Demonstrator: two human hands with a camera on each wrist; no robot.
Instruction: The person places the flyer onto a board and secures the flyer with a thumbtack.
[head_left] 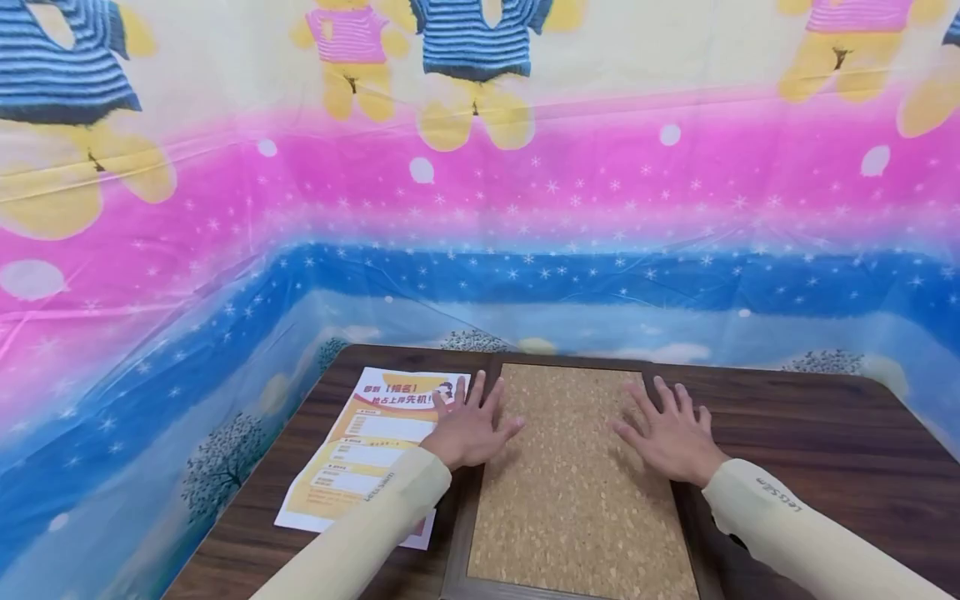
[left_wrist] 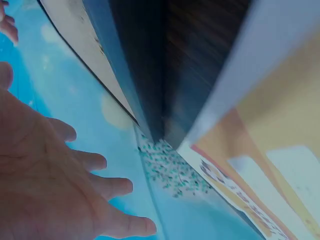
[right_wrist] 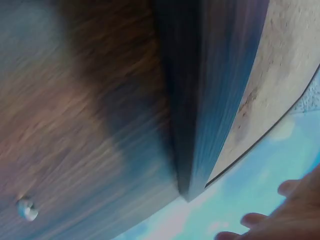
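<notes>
A cork board (head_left: 570, 500) in a dark wooden frame lies on the table in front of me. My left hand (head_left: 468, 427) is over its left edge and the flyer's right side, palm down with fingers spread. Over the board's right edge is my right hand (head_left: 675, 437), fingers also spread. Both hands hold nothing. In the left wrist view the left palm (left_wrist: 45, 175) appears raised off the board and frame. The right wrist view catches only part of the right hand (right_wrist: 285, 215), beyond the frame's corner.
A printed orange and white flyer (head_left: 352, 454) lies on the dark wood table (head_left: 810, 433), left of the board. A small shiny round thing (right_wrist: 27, 209) is on the wood in the right wrist view. A patterned cloth (head_left: 570, 192) hangs behind the table.
</notes>
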